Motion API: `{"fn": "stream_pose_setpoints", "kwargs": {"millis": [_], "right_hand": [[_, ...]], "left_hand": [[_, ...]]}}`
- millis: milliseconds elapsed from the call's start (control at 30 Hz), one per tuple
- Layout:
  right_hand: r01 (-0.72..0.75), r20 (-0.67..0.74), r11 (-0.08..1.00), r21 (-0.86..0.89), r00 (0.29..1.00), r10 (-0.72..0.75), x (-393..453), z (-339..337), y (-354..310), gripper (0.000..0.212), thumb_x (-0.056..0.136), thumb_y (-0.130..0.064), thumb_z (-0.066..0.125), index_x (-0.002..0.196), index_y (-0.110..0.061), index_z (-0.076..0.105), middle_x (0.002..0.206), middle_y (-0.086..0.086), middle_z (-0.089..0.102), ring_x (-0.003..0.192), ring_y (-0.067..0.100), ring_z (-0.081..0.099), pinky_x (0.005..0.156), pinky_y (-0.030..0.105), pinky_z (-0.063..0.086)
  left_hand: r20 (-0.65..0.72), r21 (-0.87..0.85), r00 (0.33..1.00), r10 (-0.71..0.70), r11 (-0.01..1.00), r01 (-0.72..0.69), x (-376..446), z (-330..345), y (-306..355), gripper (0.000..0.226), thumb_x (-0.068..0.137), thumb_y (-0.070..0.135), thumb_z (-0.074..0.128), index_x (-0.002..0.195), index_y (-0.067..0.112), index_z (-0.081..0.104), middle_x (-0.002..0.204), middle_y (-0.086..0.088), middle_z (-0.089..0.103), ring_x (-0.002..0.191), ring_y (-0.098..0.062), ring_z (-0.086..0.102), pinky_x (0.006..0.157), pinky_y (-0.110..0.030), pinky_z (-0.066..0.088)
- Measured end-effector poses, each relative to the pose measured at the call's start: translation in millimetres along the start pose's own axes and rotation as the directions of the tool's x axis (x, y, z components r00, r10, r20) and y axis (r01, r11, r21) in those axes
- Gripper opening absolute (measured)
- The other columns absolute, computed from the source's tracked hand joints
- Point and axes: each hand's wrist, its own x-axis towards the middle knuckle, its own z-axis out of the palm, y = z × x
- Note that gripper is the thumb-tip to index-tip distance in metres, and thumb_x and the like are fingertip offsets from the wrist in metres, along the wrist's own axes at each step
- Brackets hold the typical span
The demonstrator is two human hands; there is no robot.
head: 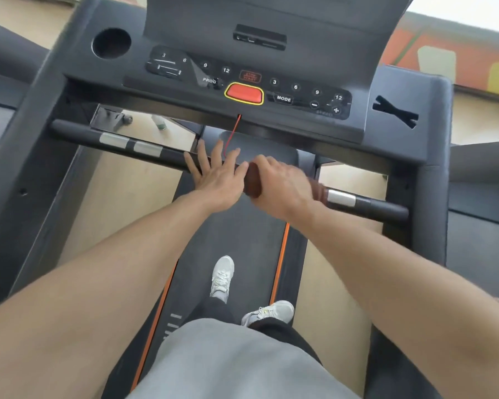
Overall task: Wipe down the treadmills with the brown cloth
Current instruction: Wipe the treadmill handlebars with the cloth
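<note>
I stood on the treadmill (78, 70) belt, facing the panel. My right hand (283, 188) was curled around the cloth (252, 182), and the cloth was wrapped on the bar (380, 207), near the middle of it. My fingers there were pressed together and squeezed the cloth tight against the bar. My left hand (213, 177) lay flat just beside it, fingers spread out, touching the bar to keep me steady. To do it well, I thought I should keep the cloth all the way around the bar, push it slowly to the right end, over the shiny pad (341, 198), then do the left side. The red cord (233, 133) hung near my left fingers, so I should not pull it.
</note>
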Motion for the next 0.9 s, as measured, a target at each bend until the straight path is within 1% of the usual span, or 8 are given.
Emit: {"fn": "stream_pose_setpoints", "kwargs": {"millis": [100,200,333,433,567,667,800,900], "right_hand": [[-0.004,-0.063,0.999,-0.045,0.998,0.001,24.2,11.9,-34.6,0.041,0.083,-0.043,0.069,0.112,-0.018,0.054,0.104,0.003,0.064,0.094,0.029,0.067,0.068,0.035,0.035],[-0.026,-0.082,0.997,-0.073,0.996,0.02,24.4,12.9,-29.8,0.038,0.086,-0.043,0.063,0.113,-0.018,0.053,0.101,0.003,0.065,0.086,0.032,0.068,0.063,0.035,0.036],[-0.024,0.052,1.0,-0.012,0.998,0.025,29.5,1.6,-25.8,0.048,0.082,-0.048,0.068,0.116,-0.02,0.049,0.099,0.001,0.067,0.086,0.033,0.067,0.066,0.036,0.038],[-0.103,0.078,0.995,-0.012,0.992,0.104,21.8,-2.8,-18.6,0.051,0.08,-0.043,0.07,0.121,-0.021,0.05,0.1,-0.001,0.069,0.09,0.03,0.067,0.069,0.036,0.039],[-0.227,-0.001,0.961,-0.16,0.973,0.23,-7.1,1.1,0.5,0.043,0.079,-0.024,0.07,0.117,-0.02,0.05,0.104,0.002,0.065,0.099,0.029,0.063,0.083,0.041,0.043],[-0.334,-0.047,0.913,-0.233,0.942,0.332,-48.1,-4.6,45.9,0.041,0.077,-0.015,0.068,0.114,-0.02,0.051,0.104,0.003,0.063,0.1,0.029,0.061,0.087,0.042,0.043],[-0.447,-0.142,0.844,-0.296,0.894,0.424,-108.9,-15.9,116.5,0.036,0.082,-0.021,0.073,0.113,-0.023,0.054,0.105,0.0,0.064,0.1,0.026,0.062,0.103,0.042,0.042],[-0.478,-0.151,0.825,-0.302,0.878,0.454,-117.6,-12.8,128.5,0.043,0.078,-0.013,0.074,0.115,-0.023,0.055,0.106,0.0,0.063,0.101,0.025,0.06,0.11,0.039,0.034]], "left_hand": [[-0.016,-0.208,1.0,0.017,0.978,-0.02,0.2,-8.4,-11.0,0.052,0.111,0.036,0.019,0.162,0.025,0.016,0.171,0.003,0.004,0.155,-0.021,-0.019,0.119,-0.049,-0.025],[0.024,-0.093,0.995,0.096,0.991,-0.093,1.9,-7.5,-22.4,0.049,0.112,0.03,0.02,0.159,0.018,0.027,0.171,0.003,0.001,0.156,-0.021,-0.016,0.12,-0.052,-0.022],[0.019,-0.101,0.999,0.045,0.994,-0.043,-3.4,-10.2,-16.0,0.057,0.11,0.033,0.02,0.163,0.022,0.003,0.171,0.002,0.011,0.155,-0.017,-0.019,0.121,-0.049,-0.021],[-0.062,-0.155,0.998,0.021,0.987,-0.031,-15.3,-15.4,-12.2,0.059,0.11,0.04,0.026,0.163,0.023,0.007,0.171,-0.004,0.011,0.156,-0.019,-0.015,0.124,-0.044,-0.017],[-0.33,-0.164,0.941,0.072,0.978,-0.132,-18.6,4.1,-16.4,0.062,0.106,0.041,0.039,0.16,0.016,0.022,0.164,-0.008,0.032,0.158,-0.019,0.001,0.126,-0.044,-0.011],[-0.424,-0.321,0.906,0.018,0.932,-0.168,-18.8,17.8,-7.2,0.066,0.101,0.032,0.053,0.158,0.01,0.026,0.166,-0.012,0.025,0.157,-0.027,0.007,0.126,-0.048,-0.008],[-0.498,-0.352,0.842,0.207,0.84,-0.414,-29.8,34.7,13.1,0.062,0.095,0.027,0.057,0.152,0.008,0.038,0.163,-0.014,0.029,0.155,-0.033,0.014,0.126,-0.043,-0.007],[-0.427,-0.352,0.825,0.369,0.773,-0.528,-39.7,45.6,26.4,0.052,0.094,0.027,0.057,0.143,0.011,0.048,0.158,-0.007,0.039,0.154,-0.028,0.019,0.127,-0.04,-0.006]]}}
